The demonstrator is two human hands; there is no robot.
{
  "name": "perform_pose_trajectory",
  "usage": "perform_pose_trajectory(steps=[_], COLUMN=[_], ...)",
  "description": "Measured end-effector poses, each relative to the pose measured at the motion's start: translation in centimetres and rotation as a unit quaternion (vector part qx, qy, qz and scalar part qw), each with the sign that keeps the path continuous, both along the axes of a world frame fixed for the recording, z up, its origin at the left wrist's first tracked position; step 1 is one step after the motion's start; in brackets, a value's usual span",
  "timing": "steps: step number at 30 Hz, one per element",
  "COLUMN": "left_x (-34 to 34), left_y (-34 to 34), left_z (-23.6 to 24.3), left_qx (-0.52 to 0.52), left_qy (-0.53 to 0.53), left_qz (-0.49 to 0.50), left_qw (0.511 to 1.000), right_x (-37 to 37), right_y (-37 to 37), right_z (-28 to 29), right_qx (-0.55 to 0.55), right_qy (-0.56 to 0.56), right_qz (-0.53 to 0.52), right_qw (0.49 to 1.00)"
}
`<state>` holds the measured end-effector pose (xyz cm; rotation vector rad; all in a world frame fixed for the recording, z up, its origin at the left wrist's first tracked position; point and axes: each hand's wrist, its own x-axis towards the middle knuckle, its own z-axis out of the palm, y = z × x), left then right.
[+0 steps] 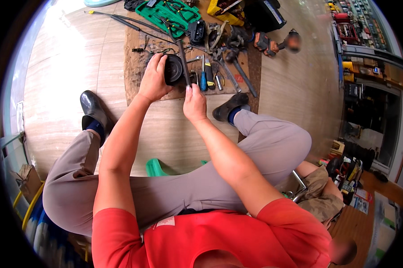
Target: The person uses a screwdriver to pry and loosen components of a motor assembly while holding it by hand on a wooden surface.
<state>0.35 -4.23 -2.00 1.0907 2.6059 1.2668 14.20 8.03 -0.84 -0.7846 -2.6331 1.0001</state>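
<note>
Worn cardboard [136, 75] covers pale flooring [284, 87] toward twelve o'clock. Above it, the left hand [153, 79] curls its fingers around a black wheel's [172, 70] nine-o'clock side, its oval outline running twelve to six; the right hand [195, 103] pinches a dark bar [184, 67], pointing just short of twelve.

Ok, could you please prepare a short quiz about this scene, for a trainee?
1. Which hand holds the black wheel-shaped part, and which the long dark bar?
2. True or false: the blue-handled screwdriver lies beside a yellow-and-black tool.
3. The open tool case is: a) red; b) green; c) yellow?

Key: 1. The left hand holds the wheel-shaped part, the right hand the bar. 2. True. 3. b.
</note>
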Motion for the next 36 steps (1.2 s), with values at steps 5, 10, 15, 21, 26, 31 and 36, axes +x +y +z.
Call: perform_pose_trajectory(steps=[5, 10, 15, 21, 26, 31, 36], left_x=[0.1, 0.5, 0.7, 1.0, 1.4, 1.0, 0.9], left_y=[0.2, 0.1, 0.6, 0.5, 0.8, 0.8, 0.6], left_z=[0.4, 0.3, 0.7, 0.7, 0.7, 0.7, 0.7], left_qx=[0.005, 0.013, 0.008, -0.001, -0.005, -0.003, -0.006], left_qy=[-0.026, -0.039, -0.039, -0.028, -0.036, -0.034, -0.029], left_qz=[0.003, 0.024, 0.024, 0.045, 0.069, 0.053, 0.039], left_qw=[1.0, 0.999, 0.999, 0.999, 0.997, 0.998, 0.999], right_x=[-0.5, -0.7, -0.3, -0.7, -0.5, -1.0, -0.7], right_y=[0.6, 0.4, 0.1, -0.3, -0.1, 0.5, 0.1], right_z=[0.1, 0.2, 0.5, 0.8, 0.7, 0.8, 0.4], right_qx=[-0.002, -0.011, -0.016, -0.007, 0.003, -0.019, -0.016], right_qy=[-0.049, -0.085, -0.03, -0.052, -0.011, -0.09, -0.037], right_qz=[0.002, 0.026, -0.009, 0.014, -0.001, 0.034, -0.003], right_qw=[0.999, 0.996, 0.999, 0.999, 1.0, 0.995, 0.999])
